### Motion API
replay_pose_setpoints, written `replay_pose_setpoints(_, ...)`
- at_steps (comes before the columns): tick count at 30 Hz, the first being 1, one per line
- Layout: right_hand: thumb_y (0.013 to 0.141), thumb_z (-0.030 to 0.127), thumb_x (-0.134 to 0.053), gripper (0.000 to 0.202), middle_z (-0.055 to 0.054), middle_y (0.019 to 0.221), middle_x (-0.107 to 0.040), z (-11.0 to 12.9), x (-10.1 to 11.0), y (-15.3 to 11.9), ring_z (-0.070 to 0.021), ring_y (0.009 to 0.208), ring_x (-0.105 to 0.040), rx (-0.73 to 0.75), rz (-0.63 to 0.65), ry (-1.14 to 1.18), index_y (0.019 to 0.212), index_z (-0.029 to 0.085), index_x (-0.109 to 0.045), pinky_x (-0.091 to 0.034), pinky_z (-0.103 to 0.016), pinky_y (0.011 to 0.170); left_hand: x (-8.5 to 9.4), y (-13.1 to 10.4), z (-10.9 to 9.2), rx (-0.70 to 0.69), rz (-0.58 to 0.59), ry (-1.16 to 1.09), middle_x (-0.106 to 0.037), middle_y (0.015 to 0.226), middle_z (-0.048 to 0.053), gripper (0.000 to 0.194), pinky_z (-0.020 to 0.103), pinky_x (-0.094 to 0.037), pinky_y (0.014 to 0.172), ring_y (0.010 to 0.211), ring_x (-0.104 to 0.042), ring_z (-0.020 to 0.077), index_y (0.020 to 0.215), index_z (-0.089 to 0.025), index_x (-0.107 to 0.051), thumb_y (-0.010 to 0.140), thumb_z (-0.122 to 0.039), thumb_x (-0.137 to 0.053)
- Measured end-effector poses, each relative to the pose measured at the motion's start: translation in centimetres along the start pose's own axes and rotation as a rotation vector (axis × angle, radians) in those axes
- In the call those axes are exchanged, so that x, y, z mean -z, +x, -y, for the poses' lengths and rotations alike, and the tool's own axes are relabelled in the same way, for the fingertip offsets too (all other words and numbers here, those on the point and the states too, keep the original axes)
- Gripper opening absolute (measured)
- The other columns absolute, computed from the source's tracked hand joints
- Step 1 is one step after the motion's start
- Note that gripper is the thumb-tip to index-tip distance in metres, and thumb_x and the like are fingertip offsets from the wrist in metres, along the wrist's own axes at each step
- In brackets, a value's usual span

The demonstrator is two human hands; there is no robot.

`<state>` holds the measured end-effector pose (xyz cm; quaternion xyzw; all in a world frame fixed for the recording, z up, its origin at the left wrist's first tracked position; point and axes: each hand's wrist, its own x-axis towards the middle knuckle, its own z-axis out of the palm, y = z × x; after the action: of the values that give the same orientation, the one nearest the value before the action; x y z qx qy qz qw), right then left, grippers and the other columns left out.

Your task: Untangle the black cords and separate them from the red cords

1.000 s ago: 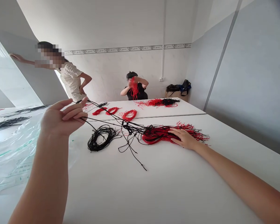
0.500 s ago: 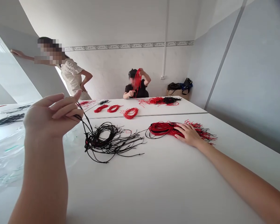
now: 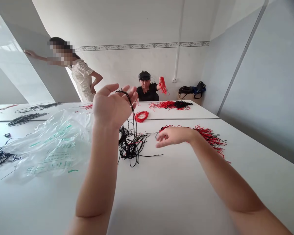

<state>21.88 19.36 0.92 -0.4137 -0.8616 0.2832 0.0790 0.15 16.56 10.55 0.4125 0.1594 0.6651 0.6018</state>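
Observation:
My left hand is raised palm up above the table, fingers loosely curled. A thin black cord hangs over those fingers and runs down towards a tangle of black cords on the white table. My right hand hovers at a bundle of red and black cords, hiding its middle. Its fingers are slightly apart, and I see nothing between them.
A clear plastic bag with green print lies to the left, near dark cord bundles. Beyond are a red coil and a red and black pile. A seated person lifts red cords; another person stands at left.
My left hand has swung right with the black cord, and its fingers have loosened. My right hand has shifted left along the red bundle. The seated person's red cords have moved right.

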Motion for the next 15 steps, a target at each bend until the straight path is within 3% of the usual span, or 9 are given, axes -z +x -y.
replay_pose_setpoints(3, 0.062, 0.074, -0.068, 0.071, -0.007, 0.115, -0.065, 3.1, -1.6, 1.5, -0.0257, 0.096, -0.062, 0.090, -0.009, 0.056, 0.111, 0.023, -0.066, -0.047, -0.030, 0.072, 0.0, -0.4, 1.2, 0.022, 0.029, 0.066, -0.060, 0.102, 0.011, 0.018, 0.037, -0.050, 0.081, 0.104, -0.060, 0.0265, 0.092, -0.018, -0.051, 0.076, -0.025, -0.049)
replay_pose_setpoints(6, 0.056, 0.068, -0.075, 0.071, -0.007, 0.110, -0.066, 4.0, -4.3, 4.1, -0.0258, 0.093, -0.062, 0.063, -0.008, 0.057, 0.107, 0.020, -0.065, -0.046, -0.029, 0.068, 0.0, -0.8, 2.3, 0.069, -0.005, 0.131, -0.061, 0.104, 0.014, 0.020, 0.042, -0.049, 0.087, 0.108, -0.058, 0.0291, 0.090, -0.017, -0.053, 0.075, -0.030, -0.048)
replay_pose_setpoints(9, 0.067, 0.055, -0.075, 0.050, -0.005, 0.097, -0.068, 3.4, -6.0, 5.9, -0.0202, 0.087, -0.062, 0.134, -0.038, 0.187, 0.100, 0.018, -0.066, -0.045, -0.027, 0.071, -0.4, -1.1, 2.9, 0.050, 0.003, 0.201, -0.062, 0.101, 0.014, 0.018, 0.047, -0.046, 0.090, 0.109, -0.056, 0.0322, 0.087, -0.018, -0.053, 0.074, -0.030, -0.048)
replay_pose_setpoints(12, 0.075, 0.046, -0.070, 0.033, -0.003, 0.087, -0.067, 2.0, -5.5, 5.6, -0.0173, 0.082, -0.060, 0.182, -0.072, 0.246, 0.089, 0.017, -0.066, -0.043, -0.026, 0.071, -0.4, -1.3, 2.7, 0.015, 0.019, 0.290, -0.062, 0.098, 0.011, 0.014, 0.047, -0.045, 0.090, 0.112, -0.054, 0.0320, 0.083, -0.020, -0.053, 0.073, -0.030, -0.050)
replay_pose_setpoints(15, 0.078, 0.043, -0.067, 0.027, -0.002, 0.082, -0.065, 0.8, -3.4, 3.6, -0.0150, 0.074, -0.057, 0.165, -0.125, 0.240, 0.084, 0.017, -0.064, -0.040, -0.026, 0.067, -0.1, -1.3, 1.8, -0.082, -0.035, 0.375, -0.063, 0.098, 0.007, 0.014, 0.042, -0.043, 0.089, 0.117, -0.051, 0.0285, 0.083, -0.023, -0.056, 0.070, -0.023, -0.053)
